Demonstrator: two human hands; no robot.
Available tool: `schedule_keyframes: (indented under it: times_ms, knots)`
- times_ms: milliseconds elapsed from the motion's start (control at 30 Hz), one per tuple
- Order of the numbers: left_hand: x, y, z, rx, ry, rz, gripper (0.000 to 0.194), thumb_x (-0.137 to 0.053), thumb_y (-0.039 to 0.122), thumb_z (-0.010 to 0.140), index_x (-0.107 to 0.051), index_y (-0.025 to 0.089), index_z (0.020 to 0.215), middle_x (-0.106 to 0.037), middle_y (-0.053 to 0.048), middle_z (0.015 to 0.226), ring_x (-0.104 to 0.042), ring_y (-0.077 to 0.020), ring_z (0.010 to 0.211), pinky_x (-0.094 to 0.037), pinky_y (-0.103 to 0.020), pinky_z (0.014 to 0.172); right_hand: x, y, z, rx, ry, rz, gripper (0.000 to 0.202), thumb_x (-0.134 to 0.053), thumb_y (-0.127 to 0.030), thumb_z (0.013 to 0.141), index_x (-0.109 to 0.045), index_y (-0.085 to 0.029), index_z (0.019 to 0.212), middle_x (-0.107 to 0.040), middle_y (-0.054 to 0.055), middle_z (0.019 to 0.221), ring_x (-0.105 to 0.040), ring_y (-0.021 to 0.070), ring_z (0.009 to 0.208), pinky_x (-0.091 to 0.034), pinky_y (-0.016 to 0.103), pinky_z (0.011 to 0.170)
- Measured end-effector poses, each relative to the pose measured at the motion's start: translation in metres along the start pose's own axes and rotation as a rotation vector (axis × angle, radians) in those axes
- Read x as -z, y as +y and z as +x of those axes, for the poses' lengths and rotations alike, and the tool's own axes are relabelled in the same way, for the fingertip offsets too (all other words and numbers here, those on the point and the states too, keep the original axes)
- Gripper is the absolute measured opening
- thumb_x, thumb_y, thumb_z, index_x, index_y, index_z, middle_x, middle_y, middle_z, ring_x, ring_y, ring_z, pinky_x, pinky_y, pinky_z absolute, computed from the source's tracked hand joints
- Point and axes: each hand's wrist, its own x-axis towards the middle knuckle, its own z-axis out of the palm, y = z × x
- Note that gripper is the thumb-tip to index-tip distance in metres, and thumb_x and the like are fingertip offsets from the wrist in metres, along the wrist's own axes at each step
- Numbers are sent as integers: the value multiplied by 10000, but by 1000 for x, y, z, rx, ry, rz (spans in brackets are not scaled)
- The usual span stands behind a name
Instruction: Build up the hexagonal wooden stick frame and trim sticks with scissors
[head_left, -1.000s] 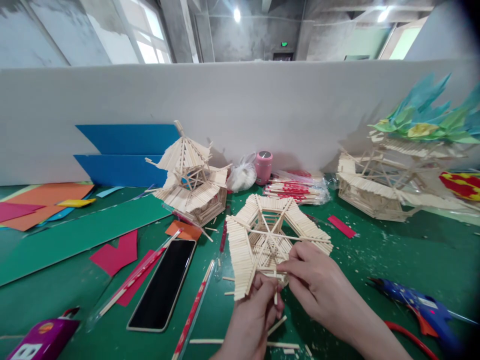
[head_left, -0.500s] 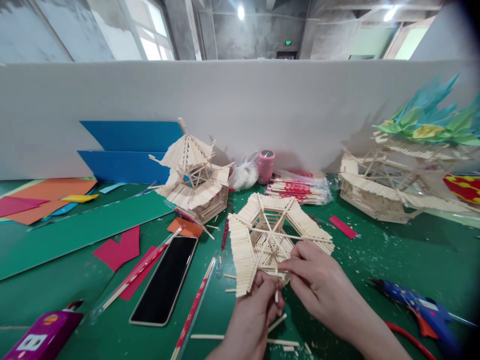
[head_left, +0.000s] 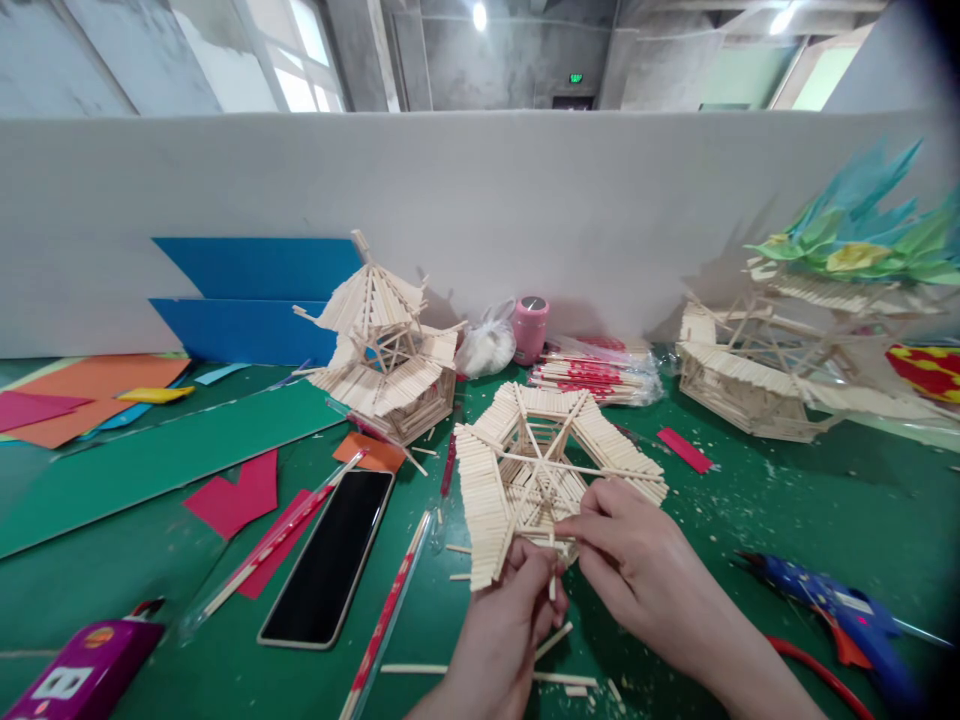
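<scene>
A hexagonal roof frame [head_left: 551,455] made of pale wooden sticks is held tilted just above the green table. My left hand [head_left: 506,620] grips its near lower edge from below. My right hand [head_left: 637,565] pinches the same near edge from the right, fingertips pressed on a short upright stick [head_left: 553,578] between the two hands. A finished stick pavilion [head_left: 382,345] stands behind to the left.
A black phone [head_left: 330,555] lies left of my hands beside wrapped chopsticks [head_left: 386,620]. A blue glue gun [head_left: 832,610] lies at right. Another stick model [head_left: 757,370] with paper leaves stands far right. A pink jar [head_left: 530,328], chopstick packs [head_left: 592,375] and coloured paper sheets [head_left: 97,395] lie by the white partition.
Both hands have stayed on the near edge of the roof frame; the view has shifted slightly, and the frame sits a little higher in the picture.
</scene>
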Motion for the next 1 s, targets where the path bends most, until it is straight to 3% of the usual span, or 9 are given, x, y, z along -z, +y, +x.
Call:
schedule_keyframes:
  times_ms: [233,433,1000]
  knots:
    - [1,-1,0,-3,0,-11,191,-549,163,699,-514,131,514,-487,28,455,-427,-60,435,-296,-157,425,0,0,-1,6,11,-3,247,-415,-58,757,-618,-197,770,-447,25,714,-417,169,714,-334,299,604]
    - [2,-2,2,8,6,3,195,-554,188,694,-513,135,511,-484,24,422,-417,-58,405,-224,-152,374,0,-1,0,4,5,-8,240,-418,-60,755,-615,-196,745,-443,25,714,-418,169,715,-335,298,605]
    - [0,0,-2,16,11,21,191,-558,180,687,-522,148,502,-491,29,447,-426,-75,440,-319,-173,444,-1,0,0,1,8,-12,236,-422,-54,753,-610,-196,753,-445,24,715,-419,169,716,-332,292,603]
